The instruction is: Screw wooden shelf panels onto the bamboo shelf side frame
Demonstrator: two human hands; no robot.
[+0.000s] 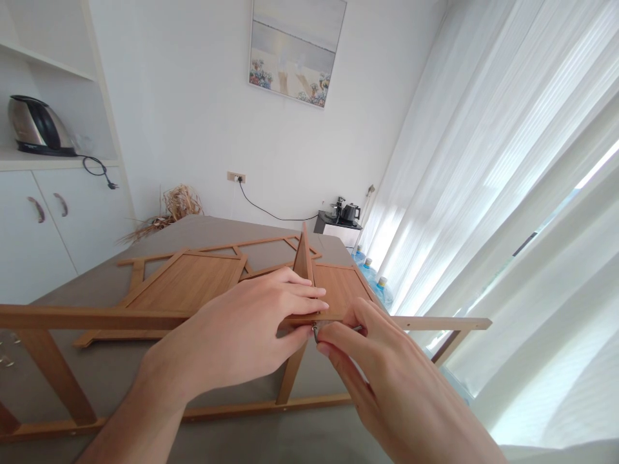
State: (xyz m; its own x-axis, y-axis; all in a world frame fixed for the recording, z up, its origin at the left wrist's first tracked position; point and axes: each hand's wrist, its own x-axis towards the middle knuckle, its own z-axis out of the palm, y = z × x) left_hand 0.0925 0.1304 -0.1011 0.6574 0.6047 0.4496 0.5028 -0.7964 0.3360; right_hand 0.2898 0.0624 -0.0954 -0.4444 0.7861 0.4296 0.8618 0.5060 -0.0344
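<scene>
A long wooden frame (97,317) with crosspieces stands on edge across the near side of the table. My left hand (236,322) is closed over its top rail, fingers on the far side by an upright wooden panel (303,254) and thumb on the near side. Pinched between my right thumb and fingers (372,354) is a small bent metal hex key (316,333). Its tip meets the near face of the rail, just beside my left thumb. My fingers cover most of the key. The screw head itself is hidden.
Wooden panels (193,280) and a thin slatted frame (261,242) lie on the grey-brown tabletop (203,227). Dried plants (181,203) rest at its far left edge. Water bottles (382,290) stand on the right by white curtains (464,161). A kettle (41,125) sits in the left cabinet.
</scene>
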